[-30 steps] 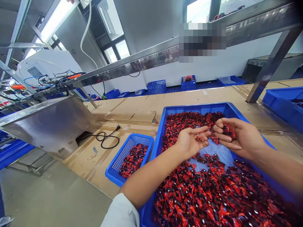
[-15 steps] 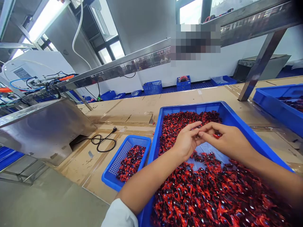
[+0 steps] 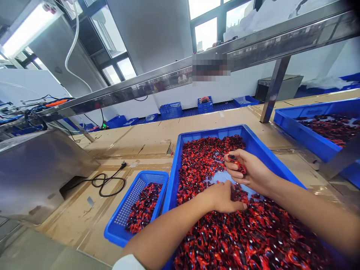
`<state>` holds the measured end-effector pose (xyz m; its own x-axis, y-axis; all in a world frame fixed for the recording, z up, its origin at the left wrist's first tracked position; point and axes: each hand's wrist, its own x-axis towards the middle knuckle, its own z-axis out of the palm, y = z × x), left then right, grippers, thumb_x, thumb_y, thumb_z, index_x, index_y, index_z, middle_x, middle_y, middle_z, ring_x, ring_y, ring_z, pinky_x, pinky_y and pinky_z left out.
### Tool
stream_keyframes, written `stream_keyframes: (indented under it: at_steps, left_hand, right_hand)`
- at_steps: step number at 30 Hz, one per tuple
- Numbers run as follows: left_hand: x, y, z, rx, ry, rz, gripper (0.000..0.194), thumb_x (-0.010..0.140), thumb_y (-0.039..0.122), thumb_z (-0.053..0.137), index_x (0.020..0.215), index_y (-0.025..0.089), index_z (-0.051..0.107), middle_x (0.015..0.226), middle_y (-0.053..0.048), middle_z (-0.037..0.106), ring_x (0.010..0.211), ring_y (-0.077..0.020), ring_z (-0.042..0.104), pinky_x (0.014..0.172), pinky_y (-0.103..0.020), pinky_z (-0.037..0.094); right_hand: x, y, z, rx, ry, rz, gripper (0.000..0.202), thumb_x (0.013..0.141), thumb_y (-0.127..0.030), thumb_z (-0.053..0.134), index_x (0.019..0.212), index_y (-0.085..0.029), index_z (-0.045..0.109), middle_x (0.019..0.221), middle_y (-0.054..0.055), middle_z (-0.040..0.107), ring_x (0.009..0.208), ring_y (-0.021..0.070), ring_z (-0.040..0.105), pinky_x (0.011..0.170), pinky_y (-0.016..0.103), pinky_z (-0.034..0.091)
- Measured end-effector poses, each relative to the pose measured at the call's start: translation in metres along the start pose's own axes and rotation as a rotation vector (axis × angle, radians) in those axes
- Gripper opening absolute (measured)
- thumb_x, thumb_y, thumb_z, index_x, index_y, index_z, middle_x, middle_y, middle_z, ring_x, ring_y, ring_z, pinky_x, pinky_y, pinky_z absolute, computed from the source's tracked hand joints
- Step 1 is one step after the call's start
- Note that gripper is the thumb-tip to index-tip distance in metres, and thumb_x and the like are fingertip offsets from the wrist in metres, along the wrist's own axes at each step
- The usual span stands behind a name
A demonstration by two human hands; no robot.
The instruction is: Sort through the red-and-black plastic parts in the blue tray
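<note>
A large blue tray [image 3: 170, 180] holds a great many small black cylindrical parts with red wire-like strands [image 3: 242, 236]. My right hand [image 3: 250, 170] is raised over the tray, its fingers curled round one or more of these black-and-red parts [image 3: 238, 165]. Just below and to the left, my left hand [image 3: 223, 197] reaches palm-down to the heap, thumb stretched out and apart from the fingers. Its fingertips are partly hidden, and nothing shows in its grasp. Between the heaps a pale patch of the tray's floor [image 3: 222, 176] is visible.
Left of the tray stands a smaller perforated blue basket [image 3: 116, 221] with similar parts. A black power cord [image 3: 104, 183] lies on the cardboard-covered table, near a metal housing [image 3: 36, 176]. Another blue tray [image 3: 306, 131] is at right, beyond a metal post [image 3: 274, 90]. A metal rail [image 3: 157, 80] crosses above.
My hands, close together at the fingertips before, have separated. The left has dropped to the heap with its thumb spread; the right stays raised, now showing its parts. The view has shifted right.
</note>
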<state>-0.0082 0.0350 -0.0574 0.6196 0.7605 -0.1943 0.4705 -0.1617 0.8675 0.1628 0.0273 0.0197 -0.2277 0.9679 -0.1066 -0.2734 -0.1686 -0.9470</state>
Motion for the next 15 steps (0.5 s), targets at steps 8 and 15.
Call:
stream_keyframes:
  at_steps: [8,15]
  left_hand:
    - [-0.020,0.011,0.042,0.492,-0.255,-0.079,0.135,0.075,0.110,0.059,0.166,0.012,0.061,0.146,-0.038,0.070,0.128,-0.0624,0.073,0.101,-0.073,0.060]
    - [-0.045,0.014,0.056,0.058,-0.122,-0.288,0.116,0.064,0.104,0.081,0.145,0.022,0.078,0.129,-0.026,0.080,0.121,-0.0553,0.077,0.100,-0.066,0.063]
  right_hand:
    - [0.008,0.008,-0.001,-0.098,-0.022,-0.005,0.045,0.096,-0.061,0.064,0.071,-0.028,0.047,0.058,-0.005,0.041,0.047,0.0118,0.028,0.036,0.025,0.021]
    - [0.008,0.024,-0.012,-0.238,-0.108,-0.159,0.059,0.107,-0.068,0.060,0.062,-0.030,0.048,0.051,0.000,0.039,0.040,0.0149,0.029,0.035,0.037,0.019]
